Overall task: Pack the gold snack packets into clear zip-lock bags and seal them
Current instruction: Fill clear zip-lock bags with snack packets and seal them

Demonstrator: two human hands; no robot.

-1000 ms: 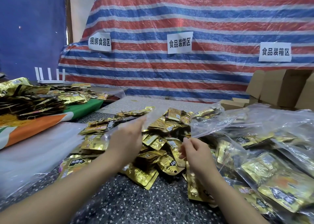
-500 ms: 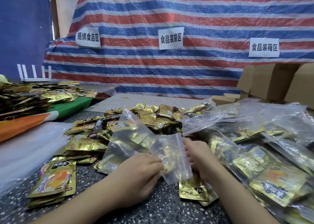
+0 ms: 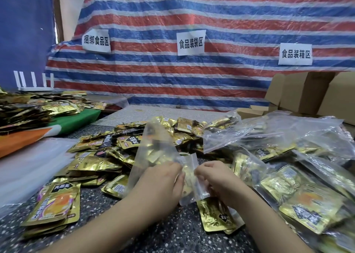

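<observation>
An empty clear zip-lock bag (image 3: 153, 152) stands up in front of me over the heap of loose gold snack packets (image 3: 107, 156). My left hand (image 3: 163, 183) and my right hand (image 3: 217, 179) each pinch the bag's near edge, close together, above the speckled table (image 3: 172, 233). One gold packet (image 3: 215, 216) lies just below my right hand. A small stack of gold packets (image 3: 55, 202) lies at the near left.
Filled clear bags of gold packets (image 3: 307, 185) are piled on the right. Cardboard boxes (image 3: 311, 93) stand at the back right. A further mound of packets (image 3: 38, 108) rests on green and orange cloth at the left, beside a sheet of clear plastic (image 3: 28, 168).
My left hand drew the clear bag back from the packet heap toward me. Both hands have come together on its near edge, and the bag now stands more upright.
</observation>
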